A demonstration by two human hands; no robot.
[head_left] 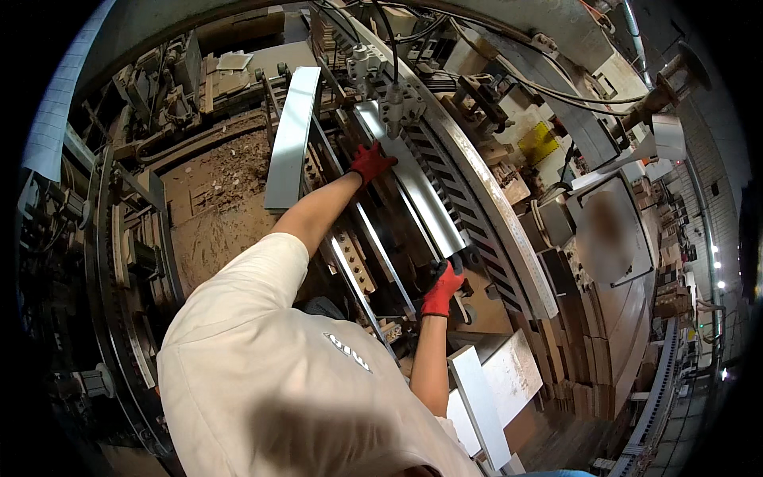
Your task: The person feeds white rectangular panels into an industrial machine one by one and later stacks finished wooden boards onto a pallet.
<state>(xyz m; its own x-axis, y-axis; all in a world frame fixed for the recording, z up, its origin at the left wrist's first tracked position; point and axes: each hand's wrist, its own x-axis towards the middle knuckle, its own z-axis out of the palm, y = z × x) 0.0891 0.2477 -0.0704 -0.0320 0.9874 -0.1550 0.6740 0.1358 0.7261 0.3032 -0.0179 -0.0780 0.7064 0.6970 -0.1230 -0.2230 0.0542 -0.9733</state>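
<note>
A long, shiny silver-white panel with raised edges [421, 193] lies slantwise along the bed of a machine. My left hand [369, 164], in a red glove, grips its left edge towards the far part, thumb and fingers apart across it. At the near end, my right hand [443, 289], also gloved in red with dark fingertips, holds the panel's corner. The undersides of both grips are hidden. Above the far part of the panel stands a metal machine head [397, 107] with a black hose. A striped guard strip [469, 207] runs along the panel's right side.
A wide white board [292, 139] rests on rails to my left. More white boards [481, 405] lean near my right elbow. Metal rails [350, 266] cross below my arms. Debris covers the floor [214, 191] at left; stacked brown boards [608, 350] stand at right.
</note>
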